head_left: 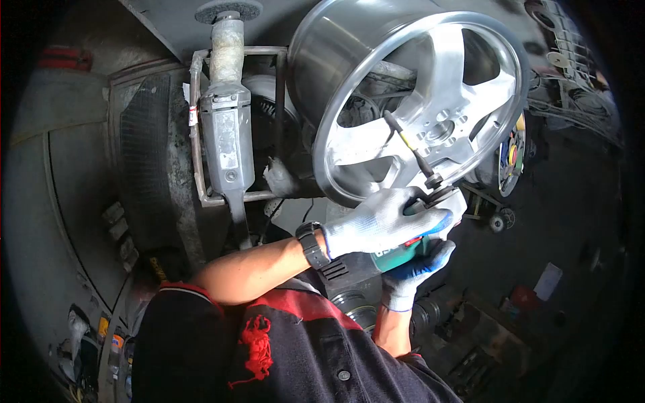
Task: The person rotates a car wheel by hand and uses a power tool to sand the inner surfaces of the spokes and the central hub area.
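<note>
My left hand (386,225), in a white glove with blue grip and a black watch at the wrist, is closed over the front of a green angle grinder (396,258). From below, my right hand (418,272), gloved alike, wraps the grinder's body. A long thin shaft (418,153) with a yellow band sticks up from the grinder's head. Its tip overlaps a spoke of the shiny alloy wheel (430,74), which stands tilted just beyond my hands. Part of the grinder is hidden behind my left hand and forearm.
Left of the wheel, a grey polishing motor (226,138) stands inside a metal frame (198,154). A wire rack (571,60) hangs at upper right. Another rim (353,305) lies low, close to my body. Bottles and small items (115,349) crowd the lower left.
</note>
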The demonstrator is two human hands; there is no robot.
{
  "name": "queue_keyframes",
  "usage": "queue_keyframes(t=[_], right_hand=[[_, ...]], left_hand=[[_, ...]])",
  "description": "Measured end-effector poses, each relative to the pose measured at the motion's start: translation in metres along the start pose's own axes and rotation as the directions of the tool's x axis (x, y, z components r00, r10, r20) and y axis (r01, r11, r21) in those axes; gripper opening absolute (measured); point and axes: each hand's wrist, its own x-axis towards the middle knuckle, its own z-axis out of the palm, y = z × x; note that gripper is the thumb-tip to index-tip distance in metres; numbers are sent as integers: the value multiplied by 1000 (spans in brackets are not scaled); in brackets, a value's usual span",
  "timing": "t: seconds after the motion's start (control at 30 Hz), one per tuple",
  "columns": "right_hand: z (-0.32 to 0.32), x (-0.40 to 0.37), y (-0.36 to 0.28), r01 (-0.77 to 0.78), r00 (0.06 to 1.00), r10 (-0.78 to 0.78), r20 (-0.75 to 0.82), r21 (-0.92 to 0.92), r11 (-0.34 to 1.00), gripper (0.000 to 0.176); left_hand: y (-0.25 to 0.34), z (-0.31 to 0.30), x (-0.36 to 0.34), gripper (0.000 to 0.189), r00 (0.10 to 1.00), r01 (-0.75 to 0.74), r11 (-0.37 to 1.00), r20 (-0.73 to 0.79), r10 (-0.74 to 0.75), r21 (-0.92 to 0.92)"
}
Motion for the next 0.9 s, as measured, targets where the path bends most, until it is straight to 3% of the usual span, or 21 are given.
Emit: queue_keyframes(t=[0.1,0.23,0.3,0.37,0.43,0.47,0.5,0.6,0.67,0.77,0.8,0.9], right_hand=[[1,-9,8,-32,999,28,37,104,994,89],[-1,-17,8,-94,994,84,75,132,987,94],[0,-14,7,-52,970,30,243,85,995,84],[1,-10,4,-45,983,23,182,115,992,80],[-1,-1,-2,16,991,-12,131,-26,1000,76],[-6,4,-3,-4,984,-4,178,47,999,73],[-8,7,1,-14,993,-3,115,149,989,72],[-4,10,4,9,990,-28,138,139,990,74],[1,2,8,3,999,-4,-53,-15,1000,90],[-1,-10,11,-41,999,39,28,62,997,93],[-4,-15,12,-84,996,81,31,89,993,97],[-14,-25,20,-105,993,104,51,26,994,99]], left_hand=[[-8,0,-16,39,998,66,990,7,-65,-122],[12,-3,-34,39,999,36,992,-28,-40,-122],[11,-2,-33,38,997,34,995,-70,-40,-91],[12,1,-21,37,998,68,964,1,-70,-257],[12,-2,-5,37,998,51,992,36,-47,-112],[14,-4,1,38,998,50,995,37,-47,-87],[17,-5,5,40,998,51,997,39,-49,-61],[11,-4,5,41,1000,4,999,9,-3,-37],[0,-6,0,42,998,47,996,53,-44,-70],[-5,-6,-15,43,994,105,993,50,-102,-51],[8,-7,-20,46,996,72,988,55,-65,-139],[13,-8,-35,46,999,47,993,-1,-48,-108]])
